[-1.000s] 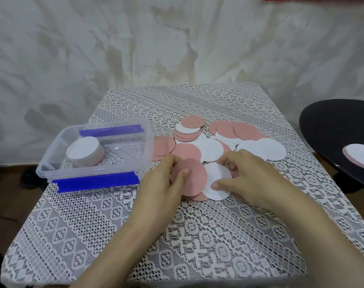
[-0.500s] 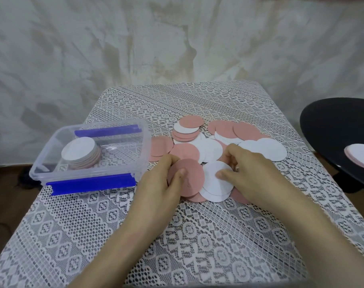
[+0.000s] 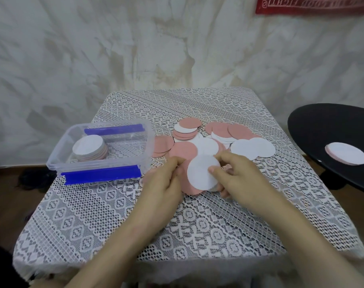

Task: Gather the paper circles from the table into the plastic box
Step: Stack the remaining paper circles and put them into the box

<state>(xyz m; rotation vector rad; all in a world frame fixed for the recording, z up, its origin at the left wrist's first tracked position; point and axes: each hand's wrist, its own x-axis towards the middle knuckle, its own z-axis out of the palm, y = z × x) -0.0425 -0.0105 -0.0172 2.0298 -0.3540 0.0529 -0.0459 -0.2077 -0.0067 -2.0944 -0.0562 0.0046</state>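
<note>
Head view is showing a person's two bare arms reaching across the lace-covered counter (image 3: 114, 215). The left grip (image 3: 164, 181) and the right grip (image 3: 237, 175) are meeting at a small bunch of circles (image 3: 203, 173), white on top with pink edges peeking out beneath it. The left grip is pinching the bunch's left edge with curled fingers. The right grip is clasping its right side, the thumb pressing on the white face and the other fingers curling underneath. Whether the bunch is touching the lace or hanging just above it is not clear.

Loose paper circles (image 3: 251, 149) are lying just beyond the grips in an overlapping spread of pink and white across the middle of the counter. A short pile (image 3: 186, 129) with a pink top is sitting at the far side of that spread.

The plastic box (image 3: 144, 142) is standing open on the counter's left side, just beside the spread, with blue clasps (image 3: 102, 174) running along its near and far rims. Inside, toward its left end, a neat stack (image 3: 89, 147) with a white top is resting on the bottom.

To the right, apart from the counter, a black round surface (image 3: 332, 129) is carrying a few more circles (image 3: 346, 155), white uppermost. A red banner (image 3: 312, 5) is hanging at the top right of the pale, stained wall (image 3: 93, 59).
</note>
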